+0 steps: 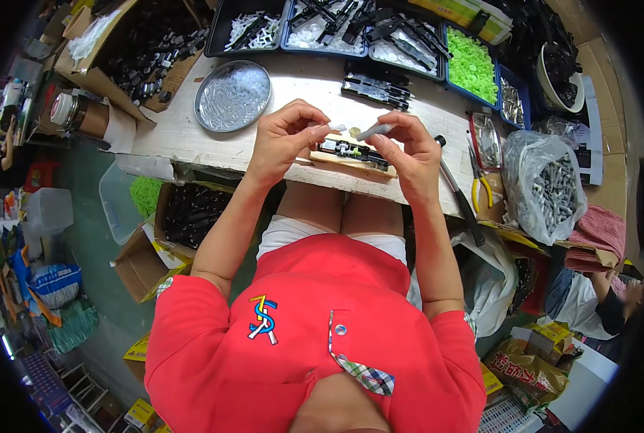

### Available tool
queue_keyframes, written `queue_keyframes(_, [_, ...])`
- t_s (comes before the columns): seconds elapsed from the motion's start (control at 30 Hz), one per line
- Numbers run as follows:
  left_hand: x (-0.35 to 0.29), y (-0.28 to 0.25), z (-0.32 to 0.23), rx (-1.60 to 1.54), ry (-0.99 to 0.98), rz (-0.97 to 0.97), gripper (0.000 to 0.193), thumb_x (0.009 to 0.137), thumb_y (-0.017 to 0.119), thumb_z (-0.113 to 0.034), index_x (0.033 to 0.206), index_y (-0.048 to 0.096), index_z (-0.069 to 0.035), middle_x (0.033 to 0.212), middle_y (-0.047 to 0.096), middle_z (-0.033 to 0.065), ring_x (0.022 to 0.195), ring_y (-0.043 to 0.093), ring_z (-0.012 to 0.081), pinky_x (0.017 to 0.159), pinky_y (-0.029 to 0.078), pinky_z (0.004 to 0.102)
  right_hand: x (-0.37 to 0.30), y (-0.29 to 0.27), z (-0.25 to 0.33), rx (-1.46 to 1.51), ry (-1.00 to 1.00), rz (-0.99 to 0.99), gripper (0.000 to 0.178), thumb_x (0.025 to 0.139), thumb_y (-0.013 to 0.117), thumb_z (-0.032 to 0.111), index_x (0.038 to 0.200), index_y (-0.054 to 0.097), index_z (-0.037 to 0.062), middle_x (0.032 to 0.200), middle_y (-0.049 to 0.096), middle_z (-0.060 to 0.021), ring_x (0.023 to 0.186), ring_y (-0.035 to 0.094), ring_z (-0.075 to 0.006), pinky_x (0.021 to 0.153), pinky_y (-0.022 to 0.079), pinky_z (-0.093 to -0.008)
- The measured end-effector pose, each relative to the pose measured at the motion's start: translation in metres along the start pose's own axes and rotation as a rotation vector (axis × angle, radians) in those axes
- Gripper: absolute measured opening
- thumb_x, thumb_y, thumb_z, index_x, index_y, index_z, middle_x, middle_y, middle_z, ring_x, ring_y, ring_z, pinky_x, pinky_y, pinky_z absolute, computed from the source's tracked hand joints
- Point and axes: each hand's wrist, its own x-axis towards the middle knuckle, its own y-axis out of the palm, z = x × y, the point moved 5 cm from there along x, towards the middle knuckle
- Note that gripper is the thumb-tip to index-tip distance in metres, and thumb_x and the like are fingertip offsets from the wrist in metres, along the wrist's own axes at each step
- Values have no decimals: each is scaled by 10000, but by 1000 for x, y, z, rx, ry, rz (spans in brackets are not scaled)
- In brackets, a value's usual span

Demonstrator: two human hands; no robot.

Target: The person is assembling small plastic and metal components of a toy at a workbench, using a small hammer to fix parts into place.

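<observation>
Above the front edge of the worktable (170, 137), my left hand (287, 138) is closed in a pinch on a small white piece (338, 128). Facing it, my right hand (413, 150) grips a short grey cylindrical piece (374, 132) between thumb and fingers. Just below both hands, a black mechanism with small white and metal parts (352, 150) lies in a wooden holder (351, 167). A small yellowish round spot (354, 132) shows between the fingertips; its kind is unclear.
A round metal dish (233, 96) holds small shiny parts, left of my hands. Farther back stand bins of white pieces (311, 35) and green pieces (472, 65), and stacked black parts (377, 88). A hammer (460, 191), yellow-handled pliers (480, 180) and a bag of grey parts (553, 189) are rightward.
</observation>
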Motion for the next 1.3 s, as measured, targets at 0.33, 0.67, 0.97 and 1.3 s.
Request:
queue_keyframes(0.33, [-1, 5, 0, 10, 40, -6, 85, 766, 620, 18, 850, 606, 12, 822, 568, 40, 673, 561, 84, 575, 455, 187, -5, 0, -9, -47, -1, -128, 165, 736, 681, 53, 879, 614, 8, 819, 621, -34, 772, 550, -83, 685, 443, -208])
queue_keyframes(0.67, [-4, 23, -21, 590, 559, 38, 135, 713, 630, 56, 831, 608, -5, 772, 579, 70, 663, 557, 144, 557, 445, 241, -6, -7, -27, 113, 234, -96, 180, 755, 664, 54, 918, 622, -6, 774, 619, -31, 683, 548, -63, 627, 441, -185])
queue_keyframes(0.97, [-1, 40, -11, 663, 585, 232, 181, 681, 632, 54, 846, 605, -15, 826, 585, 92, 719, 579, 212, 597, 465, 278, -14, -20, -31, 161, 421, 20, 171, 783, 634, 75, 929, 634, -13, 751, 617, -37, 619, 550, -75, 574, 459, -194])
queue_keyframes(1.3, [1, 28, 30, 781, 348, 97, 266, 639, 702, -130, 893, 638, -80, 918, 591, 22, 955, 482, 192, 812, 305, 321, -31, -63, -44, 17, 516, -61, 90, 797, 613, 66, 853, 577, 4, 692, 619, -46, 555, 529, -60, 495, 402, -164])
